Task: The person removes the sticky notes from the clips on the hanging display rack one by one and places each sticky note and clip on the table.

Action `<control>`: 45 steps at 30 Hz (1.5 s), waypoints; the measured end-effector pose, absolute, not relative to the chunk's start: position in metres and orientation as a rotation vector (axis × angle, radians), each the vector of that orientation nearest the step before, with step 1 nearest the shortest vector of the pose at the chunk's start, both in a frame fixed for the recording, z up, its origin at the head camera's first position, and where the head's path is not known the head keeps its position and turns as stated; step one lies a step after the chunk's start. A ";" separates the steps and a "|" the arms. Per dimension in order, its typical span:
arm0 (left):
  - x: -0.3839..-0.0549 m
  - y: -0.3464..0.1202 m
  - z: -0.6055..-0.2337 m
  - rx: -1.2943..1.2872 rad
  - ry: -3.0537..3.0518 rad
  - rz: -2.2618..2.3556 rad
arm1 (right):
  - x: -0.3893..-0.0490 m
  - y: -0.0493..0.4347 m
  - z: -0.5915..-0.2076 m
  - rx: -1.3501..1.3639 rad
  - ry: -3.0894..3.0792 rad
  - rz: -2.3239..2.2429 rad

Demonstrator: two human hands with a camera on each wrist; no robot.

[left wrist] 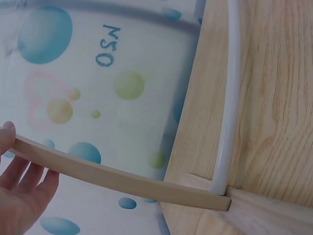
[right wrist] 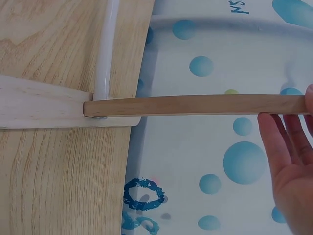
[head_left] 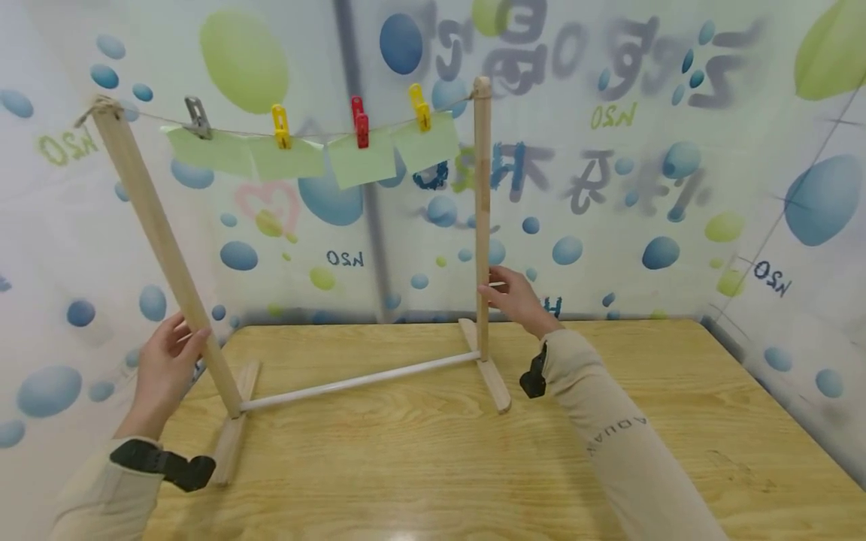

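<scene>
A wooden stand spans the left half of the table. My left hand (head_left: 165, 370) holds its left post (head_left: 158, 225) low down, thumb on one side and fingers on the other. On the right post (head_left: 482, 203), my right hand (head_left: 516, 299) pinches the lower part between thumb and fingers. Both posts rise from wooden feet (head_left: 496, 385), joined low down by a white rod (head_left: 358, 382). A thin string (head_left: 162, 119) runs between the post tops. Several pale green paper sheets (head_left: 361, 161) hang from it under grey, yellow and red clothespins (head_left: 280, 126). The left post leans outward in the head view.
The stand's feet rest on a wood-grain table (head_left: 406, 466). Behind it hangs a pale sheet (head_left: 561, 225) printed with blue and green ovals. Dark wrist straps (head_left: 162, 466) sit over both sleeves.
</scene>
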State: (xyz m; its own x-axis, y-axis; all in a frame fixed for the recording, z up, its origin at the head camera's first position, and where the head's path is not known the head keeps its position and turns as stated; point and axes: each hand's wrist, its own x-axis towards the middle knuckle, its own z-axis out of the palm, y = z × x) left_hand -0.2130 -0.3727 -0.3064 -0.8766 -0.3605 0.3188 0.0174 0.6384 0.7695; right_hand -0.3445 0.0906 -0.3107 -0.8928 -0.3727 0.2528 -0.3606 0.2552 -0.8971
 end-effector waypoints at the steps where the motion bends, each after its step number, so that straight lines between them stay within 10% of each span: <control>1: -0.214 -0.372 -0.306 0.273 -2.415 -1.140 | -0.344 0.092 -0.311 -0.727 2.484 -1.765; 45: -0.233 -0.313 -0.306 0.097 -2.364 -1.300 | -0.323 0.171 -0.315 -0.700 2.514 -1.716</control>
